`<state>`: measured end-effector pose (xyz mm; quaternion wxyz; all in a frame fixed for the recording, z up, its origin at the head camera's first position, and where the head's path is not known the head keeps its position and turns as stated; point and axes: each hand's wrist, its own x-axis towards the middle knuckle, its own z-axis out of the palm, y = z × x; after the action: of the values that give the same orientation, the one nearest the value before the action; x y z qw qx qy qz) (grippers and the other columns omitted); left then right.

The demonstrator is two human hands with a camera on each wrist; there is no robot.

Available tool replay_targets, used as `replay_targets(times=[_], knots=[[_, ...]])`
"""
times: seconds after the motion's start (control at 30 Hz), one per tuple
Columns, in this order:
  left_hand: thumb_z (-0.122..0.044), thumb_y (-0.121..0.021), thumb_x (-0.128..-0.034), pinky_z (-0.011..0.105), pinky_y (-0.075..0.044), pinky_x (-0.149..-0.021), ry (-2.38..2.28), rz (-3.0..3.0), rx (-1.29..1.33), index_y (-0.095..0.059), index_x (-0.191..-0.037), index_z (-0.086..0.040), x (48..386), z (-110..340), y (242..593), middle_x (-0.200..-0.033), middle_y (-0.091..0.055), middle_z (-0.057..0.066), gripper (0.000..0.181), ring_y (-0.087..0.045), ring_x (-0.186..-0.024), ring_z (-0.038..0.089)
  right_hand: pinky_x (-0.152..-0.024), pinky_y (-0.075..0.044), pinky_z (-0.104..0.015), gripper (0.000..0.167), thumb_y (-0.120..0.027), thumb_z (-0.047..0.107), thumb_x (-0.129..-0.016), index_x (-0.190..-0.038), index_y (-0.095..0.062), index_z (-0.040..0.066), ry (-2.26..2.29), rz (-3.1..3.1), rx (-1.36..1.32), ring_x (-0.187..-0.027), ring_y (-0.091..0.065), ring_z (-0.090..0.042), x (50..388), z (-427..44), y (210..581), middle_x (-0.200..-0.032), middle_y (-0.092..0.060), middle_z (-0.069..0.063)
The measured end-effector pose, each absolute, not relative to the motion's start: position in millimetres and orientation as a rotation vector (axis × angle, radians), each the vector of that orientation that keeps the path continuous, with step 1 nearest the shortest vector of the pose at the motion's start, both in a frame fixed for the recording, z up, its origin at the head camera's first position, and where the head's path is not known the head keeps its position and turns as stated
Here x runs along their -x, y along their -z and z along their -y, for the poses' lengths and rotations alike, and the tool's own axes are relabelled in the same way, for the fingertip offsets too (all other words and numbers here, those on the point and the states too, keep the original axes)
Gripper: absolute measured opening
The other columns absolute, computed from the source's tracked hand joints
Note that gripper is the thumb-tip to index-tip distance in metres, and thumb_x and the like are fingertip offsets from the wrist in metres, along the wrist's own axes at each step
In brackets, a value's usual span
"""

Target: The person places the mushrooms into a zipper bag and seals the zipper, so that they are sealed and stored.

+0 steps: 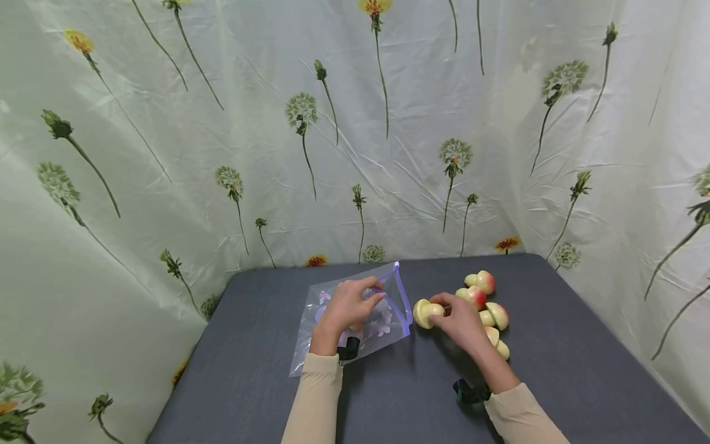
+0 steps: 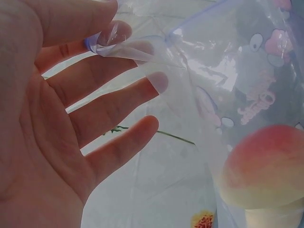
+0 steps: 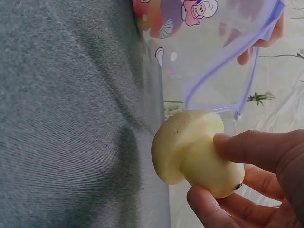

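Observation:
My left hand [image 1: 348, 306] pinches the open edge of a clear zip bag [image 1: 391, 313] between thumb and forefinger, its other fingers spread. The bag has a purple zip strip and pink and purple cartoon prints. Inside it lies a toy mushroom with a red-and-cream cap [image 2: 268, 166]. My right hand [image 1: 465, 325] holds a pale yellow toy mushroom [image 3: 202, 154] by its stem, thumb on one side and fingers on the other. Its cap points toward the bag's mouth, just right of the purple strip in the head view.
Several more mushrooms with red-tinged caps [image 1: 498, 315] lie in a rough column to the right of my right hand. The dark grey table [image 1: 238, 370] meets a dandelion-print curtain [image 1: 344, 154] at its back and sides.

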<state>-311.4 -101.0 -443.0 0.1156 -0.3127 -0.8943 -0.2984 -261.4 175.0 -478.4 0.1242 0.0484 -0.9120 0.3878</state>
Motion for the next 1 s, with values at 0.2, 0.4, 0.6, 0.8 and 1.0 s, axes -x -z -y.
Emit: replay_targets(times=[0.2,0.4,0.6,0.8,1.0], knots=[[-0.032,-0.067,-0.0992,0.028,-0.032,-0.051,0.867,2.621,0.909,-0.070,-0.108,-0.025,311.9,100.2,443.5,-0.081,-0.067,-0.009,0.012,-0.027,-0.045,0.005,-0.077,-0.052,-0.043,0.032,-0.082,0.016,-0.082,-0.112,-0.073,0.008,-1.117,2.644,-0.145,-0.088,-0.068,-0.024,262.7,-175.6,472.5,-0.108,-0.072,-0.008],[-0.031,-0.067,-0.0989,0.028,-0.032,-0.051,0.861,2.618,0.913,-0.070,-0.107,-0.024,310.5,100.0,442.3,-0.085,-0.069,-0.008,0.011,-0.028,-0.046,0.006,-0.078,-0.053,-0.042,0.033,-0.083,0.019,-0.080,-0.111,-0.074,0.011,-1.109,2.630,-0.141,-0.088,-0.068,-0.023,264.7,-174.3,465.9,-0.106,-0.073,-0.006],[-0.032,-0.067,-0.0991,0.027,-0.031,-0.051,0.855,2.622,0.915,-0.069,-0.107,-0.024,310.1,99.8,441.1,-0.077,-0.065,-0.008,0.011,-0.028,-0.047,0.006,-0.077,-0.052,-0.039,0.033,-0.083,0.017,-0.080,-0.111,-0.074,0.011,-1.143,2.599,-0.151,-0.088,-0.069,-0.022,266.7,-173.4,460.5,-0.105,-0.073,-0.005],[-0.032,-0.066,-0.0995,0.028,-0.031,-0.050,0.855,2.631,0.915,-0.069,-0.107,-0.024,310.1,99.7,440.6,-0.074,-0.063,-0.006,0.012,-0.028,-0.047,0.006,-0.078,-0.052,-0.039,0.033,-0.083,0.015,-0.079,-0.110,-0.074,0.011,-1.158,2.581,-0.156,-0.087,-0.069,-0.021,268.3,-170.8,457.9,-0.103,-0.074,-0.005],[-0.032,-0.067,-0.0992,0.028,-0.032,-0.051,0.842,2.624,0.912,-0.069,-0.107,-0.024,310.3,99.0,440.9,-0.073,-0.062,-0.007,0.011,-0.028,-0.047,0.006,-0.078,-0.053,-0.041,0.035,-0.085,0.020,-0.079,-0.112,-0.074,0.012,-1.150,2.592,-0.151,-0.089,-0.069,-0.023,268.7,-167.8,452.4,-0.106,-0.073,-0.005]])
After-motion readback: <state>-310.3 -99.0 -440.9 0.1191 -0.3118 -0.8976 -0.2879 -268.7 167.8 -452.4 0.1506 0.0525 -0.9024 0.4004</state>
